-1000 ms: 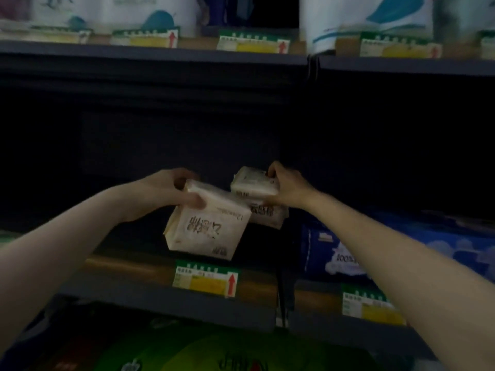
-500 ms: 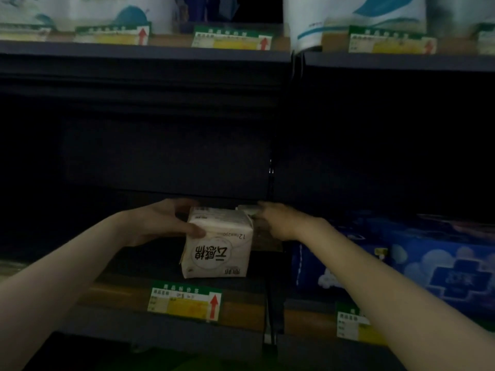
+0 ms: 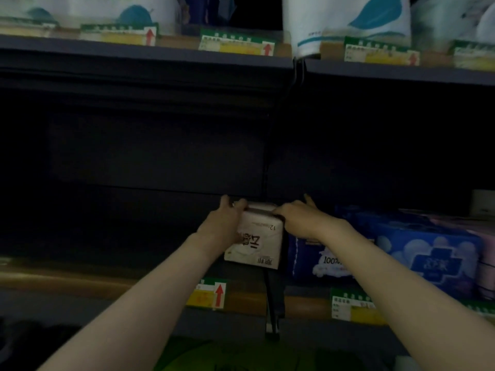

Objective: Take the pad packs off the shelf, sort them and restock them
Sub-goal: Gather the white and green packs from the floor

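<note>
A white pad pack (image 3: pixel 261 241) with dark lettering stands on the dark middle shelf (image 3: pixel 112 283), just left of the upright divider. My left hand (image 3: pixel 223 223) grips its left side, fingertips reaching past the top rear edge. My right hand (image 3: pixel 301 216) rests on the pack's top right corner, fingers stretched leftward over it. A pale strip (image 3: pixel 261 206) shows right behind the pack's top; whether it is a second pack I cannot tell.
Blue pad packs (image 3: pixel 417 253) fill the shelf bay to the right, with pink ones (image 3: pixel 486 263) at the far edge. The upper shelf (image 3: pixel 150 53) carries large white and blue packages. Price tags (image 3: pixel 207 293) line the shelf fronts. Something green (image 3: pixel 214 357) lies below.
Both hands have gone further into the shelf. The white pack moved right and back to the divider. The pack the right hand held is now out of sight behind the front one.
</note>
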`<state>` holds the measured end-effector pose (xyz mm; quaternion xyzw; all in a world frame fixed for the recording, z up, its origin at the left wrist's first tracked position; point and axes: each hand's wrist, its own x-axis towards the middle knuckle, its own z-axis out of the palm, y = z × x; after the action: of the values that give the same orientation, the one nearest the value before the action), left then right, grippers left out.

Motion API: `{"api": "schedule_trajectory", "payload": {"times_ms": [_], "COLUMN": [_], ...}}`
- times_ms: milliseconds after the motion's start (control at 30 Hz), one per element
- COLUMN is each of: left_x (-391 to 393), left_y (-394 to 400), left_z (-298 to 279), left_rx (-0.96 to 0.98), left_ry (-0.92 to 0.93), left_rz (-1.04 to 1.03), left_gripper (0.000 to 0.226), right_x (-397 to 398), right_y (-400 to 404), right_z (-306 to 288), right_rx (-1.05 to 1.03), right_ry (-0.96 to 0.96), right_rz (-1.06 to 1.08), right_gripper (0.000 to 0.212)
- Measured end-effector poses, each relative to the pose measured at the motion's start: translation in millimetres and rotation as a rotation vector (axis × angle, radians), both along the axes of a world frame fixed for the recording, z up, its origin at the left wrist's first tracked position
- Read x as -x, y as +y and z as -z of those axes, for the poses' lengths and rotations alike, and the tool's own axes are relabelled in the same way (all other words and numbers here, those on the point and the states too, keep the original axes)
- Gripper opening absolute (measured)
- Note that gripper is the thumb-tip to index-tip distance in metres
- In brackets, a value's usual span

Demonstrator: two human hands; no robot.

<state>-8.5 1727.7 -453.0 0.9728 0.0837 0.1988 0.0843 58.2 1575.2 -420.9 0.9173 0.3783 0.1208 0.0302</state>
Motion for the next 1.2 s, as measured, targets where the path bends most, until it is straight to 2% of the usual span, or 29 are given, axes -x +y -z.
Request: {"api": "schedule_trajectory", "payload": {"times_ms": [200, 300, 367, 467, 567, 667, 800, 900, 967, 1067, 1200], "left_x": [-10.4, 5.6, 19.1, 36.1, 44.0, 54.9, 61.4, 57.9, 53.8, 53.1, 64.0], "left_y": [-16.8, -30.8, -57.3, -115.4, -183.7, -246.2, -310.7, -349.7, -376.8, -421.0, -470.5], "left_z": [10.7, 2.4, -1.2, 10.6, 42.9, 94.5, 175.3, 225.6, 257.4, 315.0, 387.6], "left_rx": [-0.071, -0.062, -0.063, -0.021, -0.065, -0.108, -0.122, -0.156, -0.213, -0.274, -0.300], "left_ry": [0.018, -0.034, -0.250, -0.559, -0.637, -0.493, -0.139, 0.046, 0.156, 0.280, 0.419], "left_rz": [-0.248, -0.256, -0.162, 0.153, 0.469, 0.671, 0.775, 0.786, 0.774, 0.766, 0.801], "left_gripper": [0.075, 0.072, 0.064, 0.046, 0.036, 0.041, 0.037, 0.041, 0.042, 0.045, 0.047], "right_x": [9.4, 17.0, 23.4, 46.8, 78.1, 99.1, 109.5, 115.0, 123.3, 142.0, 168.0], "right_y": [-14.8, -42.6, -74.1, -135.1, -207.0, -279.7, -368.5, -419.2, -454.6, -504.3, -552.8], "right_z": [2.2, 1.3, 0.7, 5.6, 27.3, 73.5, 170.3, 244.9, 294.1, 367.2, 453.2], "right_rx": [-0.216, -0.315, -0.374, -0.410, -0.415, -0.302, -0.074, -0.005, 0.104, 0.382, 0.574], "right_ry": [-0.035, -0.074, -0.109, -0.179, -0.188, -0.049, 0.314, 0.436, 0.467, 0.517, 0.701], "right_rz": [-0.030, -0.086, -0.097, 0.017, 0.167, 0.381, 0.594, 0.663, 0.679, 0.635, 0.623], "right_gripper": [0.055, 0.059, 0.057, 0.053, 0.065, 0.044, 0.047, 0.047, 0.052, 0.063, 0.094]}}
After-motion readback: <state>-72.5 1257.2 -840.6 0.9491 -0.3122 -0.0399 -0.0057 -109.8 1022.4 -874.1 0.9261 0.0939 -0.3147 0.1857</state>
